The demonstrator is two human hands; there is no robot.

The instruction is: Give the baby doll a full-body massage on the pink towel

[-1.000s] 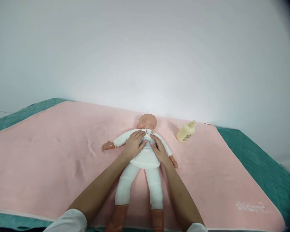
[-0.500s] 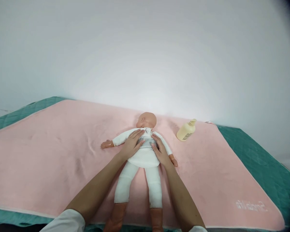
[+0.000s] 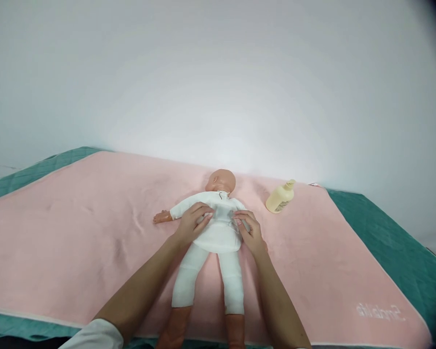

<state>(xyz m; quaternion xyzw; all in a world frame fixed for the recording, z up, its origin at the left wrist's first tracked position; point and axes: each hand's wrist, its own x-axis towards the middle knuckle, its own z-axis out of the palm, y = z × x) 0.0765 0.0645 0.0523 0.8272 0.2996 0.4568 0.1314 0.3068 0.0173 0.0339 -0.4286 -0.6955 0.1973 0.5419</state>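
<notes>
With left hand [image 3: 192, 226] and right hand [image 3: 253, 235], reaching to both sides of the grey patch [image 3: 224, 213] on the doll [image 3: 218, 241], laid front-down on the pink blanket [image 3: 76, 232]. With fingers partly open, gripping nothing visible. Right of doll, untouched bottle [image 3: 279, 199]. Impossible to judge how much is done or left.

Hands: two, left hand [image 3: 192, 224] and right hand [image 3: 252, 231]. Doll [image 3: 217, 240]: one, lay between and below hands. Grey band [image 3: 224, 212]: one, was between fingertips of both hands. Pump bottle [image 3: 280, 198]: one, stood beyond right hand, to its right. Pink blanket [image 3: 323, 252]: one, spread beneath hands. Green cover [image 3: 381, 232]: one, showed well out from hands, left and right.
</notes>
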